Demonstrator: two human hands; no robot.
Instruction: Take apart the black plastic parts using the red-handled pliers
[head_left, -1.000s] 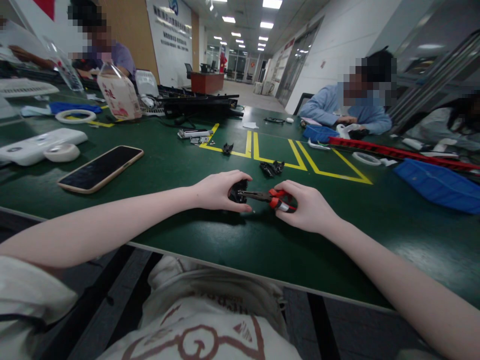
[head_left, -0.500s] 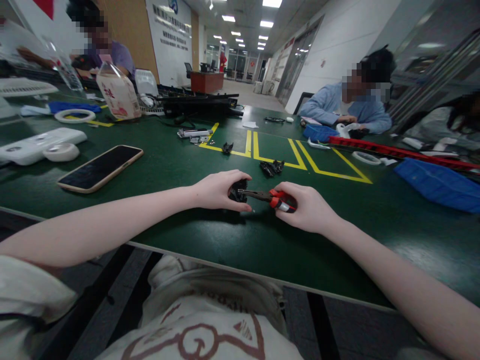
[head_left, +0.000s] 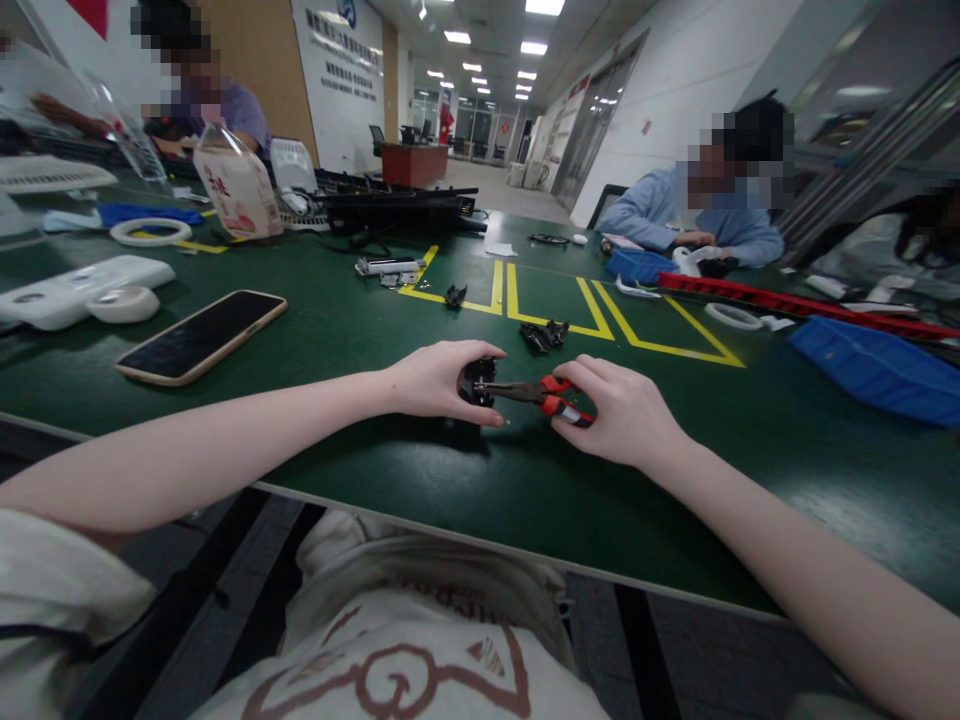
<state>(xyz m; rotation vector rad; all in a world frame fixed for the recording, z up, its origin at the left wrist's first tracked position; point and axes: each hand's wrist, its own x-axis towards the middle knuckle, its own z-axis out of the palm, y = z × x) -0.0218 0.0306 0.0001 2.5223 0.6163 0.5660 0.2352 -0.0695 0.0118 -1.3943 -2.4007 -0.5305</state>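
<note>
The left hand (head_left: 435, 380) is clenched around a small black part (head_left: 475, 382) resting on the green table (head_left: 360, 340). The right hand (head_left: 626, 412) grips the red handles of one pair of pliers (head_left: 536, 393), whose closed tips touch the black part. Both hands sit near the table's front edge, with bare green surface between them and that edge and more bare surface off to the right. Just beyond the hands lie two small heaps of black parts (head_left: 545, 335), one (head_left: 454, 296) on the yellow floor-tape lines (head_left: 600, 315). One phone (head_left: 201, 336) lies face up to the left, well apart. Two blue bins (head_left: 874, 368) stand far right. Three other people sit at the far edges.
</note>
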